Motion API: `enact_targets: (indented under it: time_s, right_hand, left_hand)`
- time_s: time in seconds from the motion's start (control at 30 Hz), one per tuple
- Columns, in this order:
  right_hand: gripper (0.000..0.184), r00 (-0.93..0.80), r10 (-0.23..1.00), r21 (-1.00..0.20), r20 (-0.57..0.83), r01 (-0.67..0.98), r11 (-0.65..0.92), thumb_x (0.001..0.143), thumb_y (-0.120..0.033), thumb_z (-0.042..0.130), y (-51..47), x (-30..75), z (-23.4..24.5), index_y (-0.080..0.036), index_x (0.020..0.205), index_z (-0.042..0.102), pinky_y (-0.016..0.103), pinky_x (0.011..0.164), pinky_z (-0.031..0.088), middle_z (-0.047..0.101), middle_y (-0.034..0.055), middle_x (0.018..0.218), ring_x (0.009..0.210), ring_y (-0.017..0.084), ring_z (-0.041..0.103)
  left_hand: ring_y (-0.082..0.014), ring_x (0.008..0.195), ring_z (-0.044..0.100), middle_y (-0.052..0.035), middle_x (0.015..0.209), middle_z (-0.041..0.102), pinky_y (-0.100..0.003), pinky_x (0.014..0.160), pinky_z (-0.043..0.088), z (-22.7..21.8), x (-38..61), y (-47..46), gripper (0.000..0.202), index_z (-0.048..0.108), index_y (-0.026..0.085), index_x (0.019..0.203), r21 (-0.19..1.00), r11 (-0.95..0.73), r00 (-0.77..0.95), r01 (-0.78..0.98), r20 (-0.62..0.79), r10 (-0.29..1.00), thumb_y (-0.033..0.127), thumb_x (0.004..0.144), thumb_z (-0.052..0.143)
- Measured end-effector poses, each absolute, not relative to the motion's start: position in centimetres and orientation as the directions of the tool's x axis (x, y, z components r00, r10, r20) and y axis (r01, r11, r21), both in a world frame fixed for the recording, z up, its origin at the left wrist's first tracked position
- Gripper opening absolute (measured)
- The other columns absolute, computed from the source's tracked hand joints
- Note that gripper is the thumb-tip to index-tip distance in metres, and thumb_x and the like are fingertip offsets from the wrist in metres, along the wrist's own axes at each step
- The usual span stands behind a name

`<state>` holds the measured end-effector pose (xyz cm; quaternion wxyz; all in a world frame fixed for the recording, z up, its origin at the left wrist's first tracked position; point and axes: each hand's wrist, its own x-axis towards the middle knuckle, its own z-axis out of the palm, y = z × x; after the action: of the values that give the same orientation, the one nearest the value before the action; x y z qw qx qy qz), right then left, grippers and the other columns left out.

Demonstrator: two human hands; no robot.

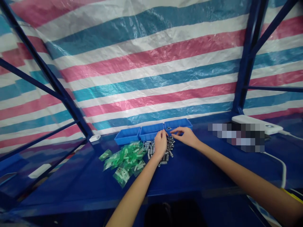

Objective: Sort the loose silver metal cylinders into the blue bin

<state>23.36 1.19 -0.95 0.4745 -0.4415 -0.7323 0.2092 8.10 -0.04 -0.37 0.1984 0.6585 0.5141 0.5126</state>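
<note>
My left hand (161,144) is over a pile of small grey metal cylinders (149,148), its thumb and fingers pinched together. Whatever lies in that pinch is too small to make out. Just to the right, my right hand (186,136) curls thumb and forefinger toward each other, their tips close to my left fingertips. Anything between them is too small to name. Smaller shiny metal parts (170,143) lie below the hands. Behind are three blue bins, the left bin (127,135), the middle bin (151,130) and the right bin (181,123), which holds a few small metal pieces.
Green-and-clear plastic packets (127,156) with pale pieces inside are heaped left of the metal parts. A white power bank (257,124) with a cable and a blurred-out object (236,135) lie right. A small white box (95,138) sits by the left post. Striped sheeting (153,72) hangs behind.
</note>
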Motion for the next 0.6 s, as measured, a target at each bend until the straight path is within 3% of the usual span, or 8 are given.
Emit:
enact_targets:
  time_s: [0.13, 0.27, 0.4, 0.6]
  right_hand:
    - [0.048, -0.337, 0.849, -0.526, 0.406, 0.674, 0.519, 0.059, -0.051, 0.069, 0.2, 23.1, -1.4, -0.029, 0.102, 0.066, 0.033, 0.068, 0.048, 0.064, 0.0031, 0.103, 0.077, 0.021, 0.063]
    - [0.059, -0.422, 0.852, -0.402, 0.31, 0.753, 0.52, 0.06, -0.053, 0.066, -0.4, 23.3, -1.2, -0.031, 0.115, 0.058, 0.036, 0.075, 0.045, 0.056, 0.0047, 0.114, 0.091, 0.025, 0.061]
    - [0.06, -0.457, 0.854, -0.378, 0.25, 0.766, 0.52, 0.063, -0.049, 0.065, -0.3, 23.5, -1.0, -0.029, 0.119, 0.055, 0.032, 0.071, 0.045, 0.056, 0.0057, 0.112, 0.087, 0.023, 0.061]
    - [0.045, -0.45, 0.842, -0.429, 0.298, 0.725, 0.539, 0.068, -0.046, 0.063, 0.4, 23.6, -1.5, -0.024, 0.107, 0.06, 0.028, 0.066, 0.044, 0.063, 0.0042, 0.097, 0.079, 0.019, 0.061]
  left_hand:
    - [-0.0135, 0.069, 0.05, -0.0003, 0.065, 0.052, -0.025, 0.07, 0.036, -0.6, 8.1, 0.1, 0.036, 0.05, 0.017, 0.061, 0.787, -0.41, -0.041, 0.46, 0.48, 0.876, 0.032, 0.087, 0.031]
    - [-0.0138, 0.069, 0.05, -0.0006, 0.065, 0.052, -0.025, 0.07, 0.037, -0.6, 8.2, 0.1, 0.036, 0.05, 0.017, 0.061, 0.789, -0.417, -0.037, 0.451, 0.483, 0.875, 0.032, 0.087, 0.03]
    - [-0.0137, 0.07, 0.05, -0.0006, 0.065, 0.052, -0.025, 0.071, 0.036, -0.4, 8.3, -0.2, 0.036, 0.05, 0.017, 0.061, 0.797, -0.401, -0.042, 0.452, 0.468, 0.883, 0.032, 0.088, 0.03]
    - [-0.013, 0.069, 0.05, -0.0003, 0.065, 0.052, -0.024, 0.069, 0.036, -0.6, 8.3, -0.1, 0.036, 0.05, 0.017, 0.061, 0.802, -0.409, -0.025, 0.435, 0.465, 0.885, 0.031, 0.088, 0.03]
